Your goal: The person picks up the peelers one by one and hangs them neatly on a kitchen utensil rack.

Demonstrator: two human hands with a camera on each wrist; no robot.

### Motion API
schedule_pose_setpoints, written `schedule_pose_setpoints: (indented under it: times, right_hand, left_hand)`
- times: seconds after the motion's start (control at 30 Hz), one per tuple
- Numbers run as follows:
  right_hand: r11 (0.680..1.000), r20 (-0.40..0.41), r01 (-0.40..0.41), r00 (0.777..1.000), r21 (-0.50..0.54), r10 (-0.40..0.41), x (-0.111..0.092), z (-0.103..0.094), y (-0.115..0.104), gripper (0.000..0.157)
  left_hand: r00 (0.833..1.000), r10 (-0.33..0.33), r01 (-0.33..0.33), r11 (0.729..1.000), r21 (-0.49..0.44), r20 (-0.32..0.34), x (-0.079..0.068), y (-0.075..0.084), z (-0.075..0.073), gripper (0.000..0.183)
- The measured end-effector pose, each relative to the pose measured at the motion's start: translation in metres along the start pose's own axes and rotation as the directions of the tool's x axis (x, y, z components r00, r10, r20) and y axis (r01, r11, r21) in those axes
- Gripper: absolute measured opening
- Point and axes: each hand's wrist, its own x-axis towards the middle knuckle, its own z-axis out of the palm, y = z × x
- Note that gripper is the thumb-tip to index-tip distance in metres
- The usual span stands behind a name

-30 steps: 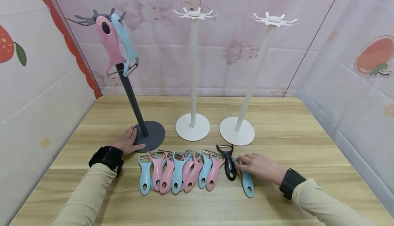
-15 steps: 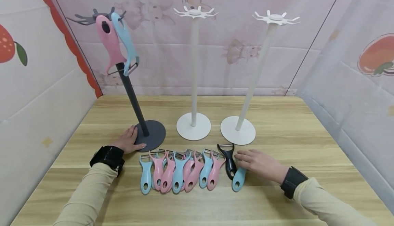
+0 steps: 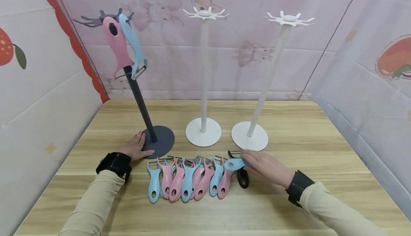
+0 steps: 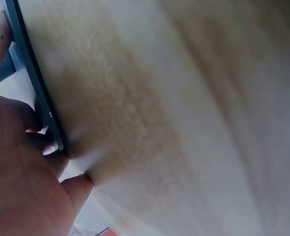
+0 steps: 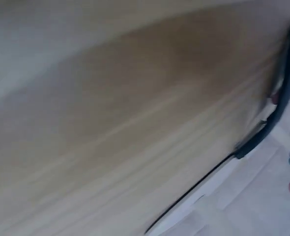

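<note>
While left fingers (image 3: pixel 138 139) rest relaxed on the dark base (image 3: pixel 165 139), right fingers (image 3: pixel 251 156) grip a blue peeler (image 3: pixel 234 164).

The head view is bright, evenly lit and fairly sharp, with faint shadow on the tabletop (image 3: pixel 205 216), lower right; both wrist views are dimmer, hazy and blurred.

Tbl (image 3: pixel 212 218): stands (image 3: pixel 204 75) behind peeler row (image 3: pixel 187 182)

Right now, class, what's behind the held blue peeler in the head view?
Parts of a pink peeler and the black peeler show. The blue peeler and right hand cover part of the pink one and the black one's middle.
</note>
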Motion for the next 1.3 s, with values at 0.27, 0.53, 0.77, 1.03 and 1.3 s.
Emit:
schedule_pose_setpoints:
  times: [0.27,0.53,0.77,1.03,1.3]
  right_hand:
    - [0.998,-0.193,-0.002,0.981,0.068,0.015,0.03,-0.001,-0.005,0.043]
    - [0.986,-0.437,0.059,0.899,0.158,0.017,0.07,0.001,-0.016,0.041]
    - [0.983,-0.568,0.057,0.821,0.175,0.054,0.107,-0.002,-0.025,0.043]
    - [0.967,-0.69,0.143,0.723,0.211,0.043,0.166,-0.012,-0.026,0.045]
    - [0.931,-0.705,0.179,0.702,0.318,0.106,0.226,-0.032,-0.026,0.045]
  left_hand:
    - [1.0,0.01,-0.009,1.0,0.019,-0.017,0.001,0.001,0.001,0.088]
    - [0.999,0.001,0.0,1.0,0.024,-0.032,-0.001,0.002,0.004,0.087]
    - [0.999,0.009,-0.009,1.0,0.02,-0.033,0.001,-0.003,0.005,0.099]
    - [1.0,-0.005,0.005,1.0,0.012,-0.022,0.006,-0.01,0.003,0.099]
    - [0.998,0.024,-0.022,0.999,0.032,-0.061,0.008,-0.014,0.012,0.11]
